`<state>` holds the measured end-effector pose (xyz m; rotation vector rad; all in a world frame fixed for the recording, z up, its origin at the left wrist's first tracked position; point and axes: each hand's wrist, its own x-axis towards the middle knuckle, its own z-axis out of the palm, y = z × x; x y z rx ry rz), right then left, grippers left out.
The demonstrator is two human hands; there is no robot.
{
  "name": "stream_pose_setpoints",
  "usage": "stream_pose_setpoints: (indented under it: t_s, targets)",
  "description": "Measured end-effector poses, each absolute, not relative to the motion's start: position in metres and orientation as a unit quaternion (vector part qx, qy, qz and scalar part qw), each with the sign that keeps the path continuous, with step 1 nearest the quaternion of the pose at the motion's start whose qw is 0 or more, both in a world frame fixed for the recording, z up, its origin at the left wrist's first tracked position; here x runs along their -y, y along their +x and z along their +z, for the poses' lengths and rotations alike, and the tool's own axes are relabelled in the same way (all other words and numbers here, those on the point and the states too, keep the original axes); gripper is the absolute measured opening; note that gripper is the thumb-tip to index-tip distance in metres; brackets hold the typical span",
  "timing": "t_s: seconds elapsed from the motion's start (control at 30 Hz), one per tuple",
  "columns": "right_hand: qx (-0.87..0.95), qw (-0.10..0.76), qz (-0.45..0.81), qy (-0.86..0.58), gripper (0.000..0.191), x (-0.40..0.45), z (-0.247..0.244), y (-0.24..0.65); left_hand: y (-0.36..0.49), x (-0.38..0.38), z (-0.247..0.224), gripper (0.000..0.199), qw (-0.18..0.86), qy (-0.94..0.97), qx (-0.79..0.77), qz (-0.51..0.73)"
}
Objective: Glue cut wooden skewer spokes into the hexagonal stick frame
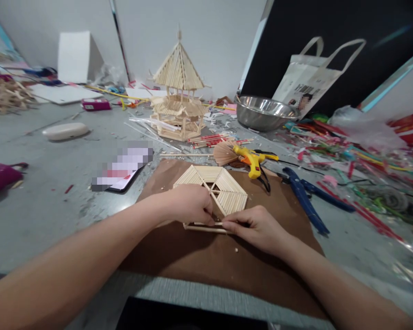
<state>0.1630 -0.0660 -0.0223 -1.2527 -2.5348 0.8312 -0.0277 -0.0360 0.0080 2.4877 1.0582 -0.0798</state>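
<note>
A hexagonal frame of thin wooden sticks (232, 197) lies on a brown sheet. Most of its visible sections are filled with rows of sticks, and a small gap shows around the hub. At the near side, a short wooden stick (218, 223) lies just inside the frame's front edge. My left hand (192, 204) reaches over the frame, fingers closed on this stick and hiding the left part. From the right, my right hand (261, 227) pinches the stick's other end between thumb and fingers, close to the front right corner.
A yellow glue gun (253, 160) and blue pliers (304, 197) lie to the right. Behind stand a stick-built pavilion (179, 68) and a metal bowl (261, 117). A phone (127, 169) lies left of the brown sheet (206, 261). Colourful scraps (375, 174) cover the right side.
</note>
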Motion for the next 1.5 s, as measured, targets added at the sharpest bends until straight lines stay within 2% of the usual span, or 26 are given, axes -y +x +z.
stream_pose_setpoints:
  t_s: [0.17,0.4,0.87,1.07,1.23,1.4,1.5]
  targets:
    - [0.856,0.095,0.293,-0.416,0.029,0.066,-0.020,0.162,-0.024,0.038,0.006,0.019,0.231,0.900,-0.366,-0.050]
    - [0.817,0.173,0.315,-0.452,0.025,0.059,-0.016,0.172,-0.029,0.033,0.005,0.019,0.255,0.896,-0.361,-0.043]
    - [0.868,0.084,0.271,-0.407,0.025,0.062,-0.017,0.171,-0.029,0.035,0.003,0.022,0.243,0.901,-0.358,-0.024]
    - [0.858,0.129,0.262,-0.424,0.026,0.061,-0.014,0.172,-0.035,0.026,0.001,0.025,0.277,0.888,-0.361,0.069]
    - [0.815,0.175,0.186,-0.521,0.023,0.049,-0.008,0.194,-0.063,-0.004,-0.005,0.029,0.148,0.762,-0.578,0.251]
    - [0.785,0.115,0.082,-0.603,0.022,0.033,-0.005,0.223,-0.089,-0.032,-0.026,0.027,-0.046,0.712,-0.662,0.229]
    - [0.767,0.081,0.070,-0.633,0.022,0.028,-0.006,0.230,-0.096,-0.040,-0.038,0.035,-0.085,0.711,-0.672,0.188]
